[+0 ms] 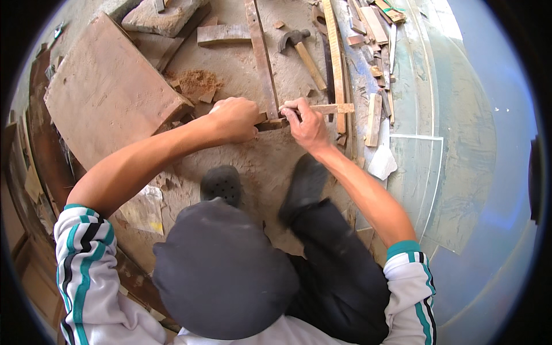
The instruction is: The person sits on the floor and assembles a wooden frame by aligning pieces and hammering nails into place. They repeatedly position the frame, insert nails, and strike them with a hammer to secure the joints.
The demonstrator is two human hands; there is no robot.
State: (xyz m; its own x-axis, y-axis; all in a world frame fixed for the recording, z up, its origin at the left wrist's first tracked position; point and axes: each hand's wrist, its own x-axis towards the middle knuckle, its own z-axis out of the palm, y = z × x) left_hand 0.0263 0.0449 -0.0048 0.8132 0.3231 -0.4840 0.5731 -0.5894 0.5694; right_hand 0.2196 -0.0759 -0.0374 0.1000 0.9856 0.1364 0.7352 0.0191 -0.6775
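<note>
My left hand (pixel 234 121) is closed in a fist on the ground ahead of me, against a short brown piece of wood (pixel 271 124) that sticks out from its right side. Just to the right, my right hand (pixel 309 124) has thumb and forefinger pinched together. A pale wooden strip (pixel 336 108) runs out to the right from behind its knuckles; the hand hides the strip's other end. Between the hands, a long brown wooden batten (pixel 261 54) reaches away from me. Beyond my right hand lies a claw hammer (pixel 310 66) with a wooden handle.
A large square slab (pixel 109 86) leans at the left. Sawdust (pixel 198 83) and a wood block (pixel 224 34) lie farther off. Long strips (pixel 336 57) and several offcuts (pixel 374 118) line the right, beside glass-like sheets (pixel 460 144). My dark shoes (pixel 221 183) are close below the hands.
</note>
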